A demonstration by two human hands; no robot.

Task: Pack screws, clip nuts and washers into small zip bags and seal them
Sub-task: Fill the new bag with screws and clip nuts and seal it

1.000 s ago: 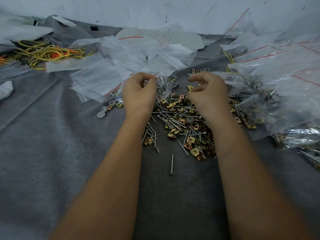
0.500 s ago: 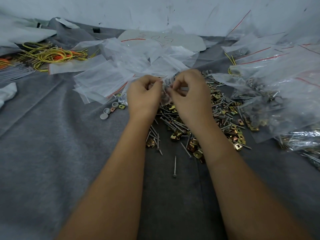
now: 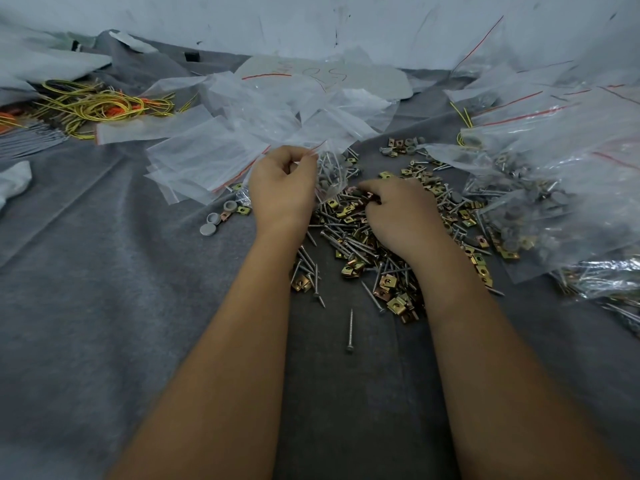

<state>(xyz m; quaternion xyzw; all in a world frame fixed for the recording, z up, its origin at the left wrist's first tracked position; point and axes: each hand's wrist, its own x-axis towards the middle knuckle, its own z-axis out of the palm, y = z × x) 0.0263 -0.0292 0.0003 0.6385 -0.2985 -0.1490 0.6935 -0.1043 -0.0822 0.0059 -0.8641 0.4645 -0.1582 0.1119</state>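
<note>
At twelve o'clock on the grey felt table [image 3: 104,306], a clear sheet [image 3: 346,76] carries red handwriting too faint to read. The left hand [image 3: 282,188] pinches a small zip bag [image 3: 329,174] holding screws and grey washers. The right hand [image 3: 398,216], fingers curled, reaches down into the loose pile of screws and clip nuts [image 3: 349,237]. At three o'clock lie filled bags [image 3: 540,202].

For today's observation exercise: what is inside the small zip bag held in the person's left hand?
Through the clear small zip bag, pinched by the left hand, screws and grey round caps show. Whether clip nuts are inside cannot be told; the hand covers the bag's left part.
</note>
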